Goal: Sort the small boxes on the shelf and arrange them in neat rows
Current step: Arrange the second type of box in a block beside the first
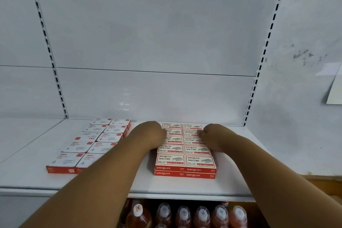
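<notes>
Two blocks of small boxes lie on the white shelf [185,189]. On the left are white paper-clip boxes [87,146] with red corners, in two columns running front to back. On the right are red-edged staple boxes [185,161], two columns wide and two layers high. My left hand [153,133] rests on the rear left part of the staple block. My right hand [211,133] rests on its rear right part. Both hands show their backs, with bent fingertips touching the box tops near the middle. The fingers are mostly hidden, so a grip cannot be made out.
Slotted uprights [259,72] stand at both sides of the white back panel. Bottles of orange-red liquid [201,214] stand on the level below the shelf's front edge. A sheet of paper [335,89] hangs on the wall at the right.
</notes>
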### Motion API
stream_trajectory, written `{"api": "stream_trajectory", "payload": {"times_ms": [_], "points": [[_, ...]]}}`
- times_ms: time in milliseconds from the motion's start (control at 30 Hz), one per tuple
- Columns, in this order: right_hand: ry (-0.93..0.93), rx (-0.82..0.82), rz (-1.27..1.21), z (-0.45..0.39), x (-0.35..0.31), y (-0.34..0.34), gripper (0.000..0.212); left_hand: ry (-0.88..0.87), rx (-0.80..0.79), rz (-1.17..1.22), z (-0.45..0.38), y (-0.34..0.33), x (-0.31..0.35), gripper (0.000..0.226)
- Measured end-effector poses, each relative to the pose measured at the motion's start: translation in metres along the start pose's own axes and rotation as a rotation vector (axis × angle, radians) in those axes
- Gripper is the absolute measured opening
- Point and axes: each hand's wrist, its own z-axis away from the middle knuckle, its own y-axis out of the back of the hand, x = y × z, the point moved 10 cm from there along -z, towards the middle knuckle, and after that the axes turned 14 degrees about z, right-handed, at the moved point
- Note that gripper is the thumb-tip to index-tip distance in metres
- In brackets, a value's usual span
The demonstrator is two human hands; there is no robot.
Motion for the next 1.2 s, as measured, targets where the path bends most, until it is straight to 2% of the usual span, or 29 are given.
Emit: {"api": "stream_trajectory", "payload": {"times_ms": [200, 367, 500, 700, 833, 967, 1200], "points": [[0.018, -0.013, -0.038, -0.003, 0.0, -0.005, 0.037, -0.028, -0.008, 0.009, -0.001, -0.002, 0.0, 0.039], [0.012, -0.038, -0.071, -0.011, 0.004, -0.008, 0.046, 0.029, -0.041, 0.037, -0.003, -0.003, -0.003, 0.05], [0.019, -0.032, -0.024, -0.017, 0.001, -0.011, 0.04, 0.04, -0.063, 0.036, -0.002, -0.007, -0.004, 0.05], [0.068, -0.032, 0.106, -0.012, -0.009, -0.007, 0.045, 0.018, -0.066, 0.033, -0.002, -0.008, -0.003, 0.048], [-0.004, -0.07, 0.015, -0.014, 0.003, -0.013, 0.054, 0.022, -0.09, 0.021, -0.005, -0.005, 0.001, 0.051], [-0.076, 0.003, -0.01, -0.023, 0.013, 0.002, 0.054, 0.01, -0.038, 0.009, -0.009, 0.006, 0.014, 0.059], [-0.057, 0.006, 0.035, -0.029, 0.006, -0.003, 0.045, 0.026, -0.063, -0.046, -0.026, 0.003, 0.012, 0.034]]}}
